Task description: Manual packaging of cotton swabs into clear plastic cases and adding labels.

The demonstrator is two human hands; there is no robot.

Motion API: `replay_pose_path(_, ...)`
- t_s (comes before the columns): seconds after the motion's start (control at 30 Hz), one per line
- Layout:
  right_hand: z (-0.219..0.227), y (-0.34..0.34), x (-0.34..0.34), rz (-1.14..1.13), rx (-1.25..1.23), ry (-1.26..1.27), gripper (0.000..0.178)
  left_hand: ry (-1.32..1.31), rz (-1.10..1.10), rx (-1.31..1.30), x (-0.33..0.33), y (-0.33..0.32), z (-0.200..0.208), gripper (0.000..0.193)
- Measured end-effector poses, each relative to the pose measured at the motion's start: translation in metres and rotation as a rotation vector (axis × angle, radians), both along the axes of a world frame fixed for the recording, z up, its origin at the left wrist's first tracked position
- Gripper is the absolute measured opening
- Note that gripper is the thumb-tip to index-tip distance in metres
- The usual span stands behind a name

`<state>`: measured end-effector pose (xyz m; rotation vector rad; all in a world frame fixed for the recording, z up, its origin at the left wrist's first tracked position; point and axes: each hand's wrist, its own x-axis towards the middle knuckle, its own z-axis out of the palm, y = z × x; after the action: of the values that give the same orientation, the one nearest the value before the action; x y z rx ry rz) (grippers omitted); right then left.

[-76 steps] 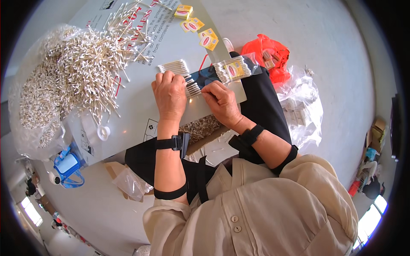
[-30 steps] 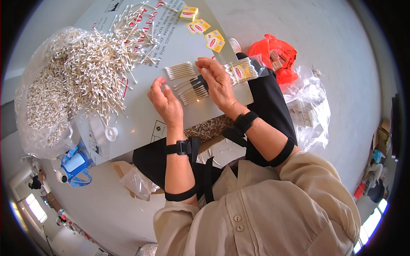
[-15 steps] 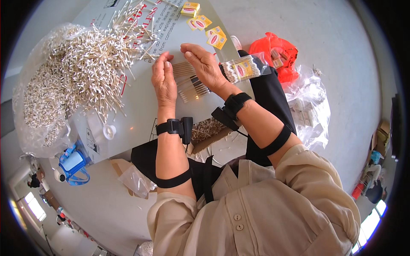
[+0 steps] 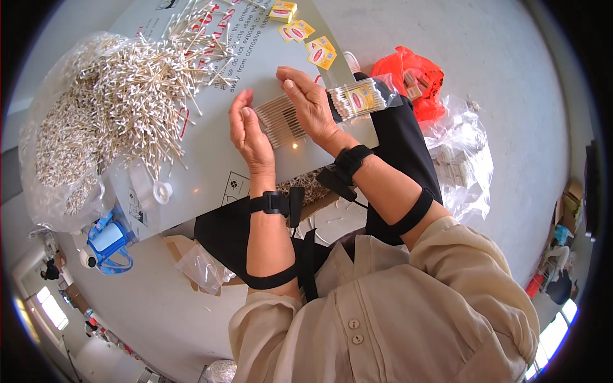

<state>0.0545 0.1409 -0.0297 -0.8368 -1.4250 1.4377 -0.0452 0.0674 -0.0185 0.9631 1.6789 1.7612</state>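
A row of cotton swabs (image 4: 279, 121) lies side by side on the table between my two hands. My left hand (image 4: 253, 142) stands on edge at the row's left end, fingers stretched out, its palm side against or very near the swab tips. My right hand (image 4: 311, 110) is over the row's right end, fingers extended and slightly bent, and hides that end. Just right of that hand, a clear bag of cotton swabs (image 4: 357, 99) with a yellow label lies at the table's edge. A dark flat strip under it is partly hidden.
Loose cotton swabs (image 4: 137, 89) spill from a big clear bag (image 4: 38, 121) on the left. Yellow cards (image 4: 321, 54) and a card stack (image 4: 283, 11) lie farther off. A tape roll (image 4: 162, 192) sits near the table's front edge. A red bag (image 4: 408, 70) stands on the right.
My left hand has moved nearer to me and slightly right. The swabs, earlier in uneven groups, now lie in a more even row. My right hand has shifted only slightly.
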Motion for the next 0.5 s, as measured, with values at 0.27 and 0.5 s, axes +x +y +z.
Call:
replay_pose_path(0.27, -0.002, -0.006, -0.009, -0.110, 0.003, 0.062, 0.030, -0.275, 0.105, 0.203, 0.003, 0.007, -0.008, 0.047)
replay_pose_path(0.5, -0.006, 0.002, 0.024, -0.095, -0.124, 0.112, 0.029, -0.307, 0.169, 0.166, -0.011, -0.016, -0.007, 0.046)
